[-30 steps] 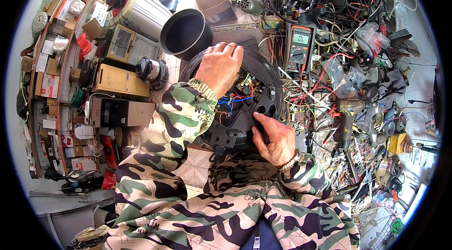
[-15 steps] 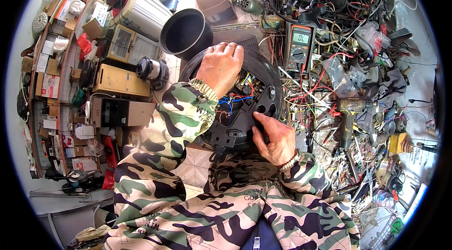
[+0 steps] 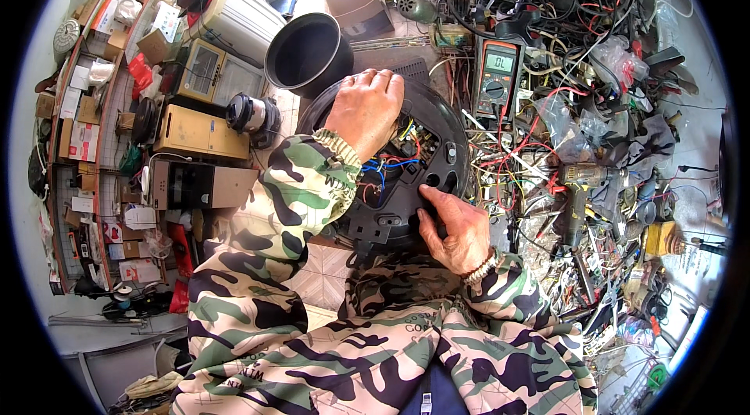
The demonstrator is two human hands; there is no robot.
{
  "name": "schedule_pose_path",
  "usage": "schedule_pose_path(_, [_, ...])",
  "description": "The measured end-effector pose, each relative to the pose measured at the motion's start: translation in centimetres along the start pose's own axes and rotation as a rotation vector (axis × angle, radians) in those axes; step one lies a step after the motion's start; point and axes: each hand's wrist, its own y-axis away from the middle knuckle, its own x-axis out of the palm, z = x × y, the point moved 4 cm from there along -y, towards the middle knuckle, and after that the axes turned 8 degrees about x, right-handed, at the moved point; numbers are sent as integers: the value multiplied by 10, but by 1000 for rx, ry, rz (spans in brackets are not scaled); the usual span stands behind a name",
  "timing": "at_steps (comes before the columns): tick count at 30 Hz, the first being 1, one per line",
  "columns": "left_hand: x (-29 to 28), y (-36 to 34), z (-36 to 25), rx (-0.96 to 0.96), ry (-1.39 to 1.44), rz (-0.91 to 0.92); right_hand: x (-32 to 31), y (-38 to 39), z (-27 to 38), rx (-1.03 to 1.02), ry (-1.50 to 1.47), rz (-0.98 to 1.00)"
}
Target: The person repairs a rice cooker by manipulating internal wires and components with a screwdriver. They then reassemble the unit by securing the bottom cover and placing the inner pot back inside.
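Observation:
A round black appliance base (image 3: 398,200) lies with its underside up in front of me, apparently resting on my lap. Through its opening show a circuit board (image 3: 424,148) and blue, red and yellow wires (image 3: 384,167). My left hand (image 3: 366,114) reaches across the far left part, its fingers together and curled over the far rim. At the near right rim is my right hand (image 3: 456,234), with the forefinger and thumb against the base and the other fingers bent. The undersides of both hands are hidden.
Beyond the base stand a black inner pot (image 3: 308,55) and a cardboard box (image 3: 359,8). A multimeter (image 3: 497,79) lies to the right, amid tangled wires. Farther right is a cordless drill (image 3: 576,196). Appliances, including a yellow-tan one (image 3: 199,134), and loaded shelves (image 3: 94,134) line the left.

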Motion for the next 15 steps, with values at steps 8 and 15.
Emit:
schedule_pose_path(8, [1, 1, -1, -7, -5, 5, -2, 0, 1, -7, -2, 5])
schedule_pose_path(15, [0, -1, -1, -11, 2, 19, -2, 0, 1, 2, -3, 6])
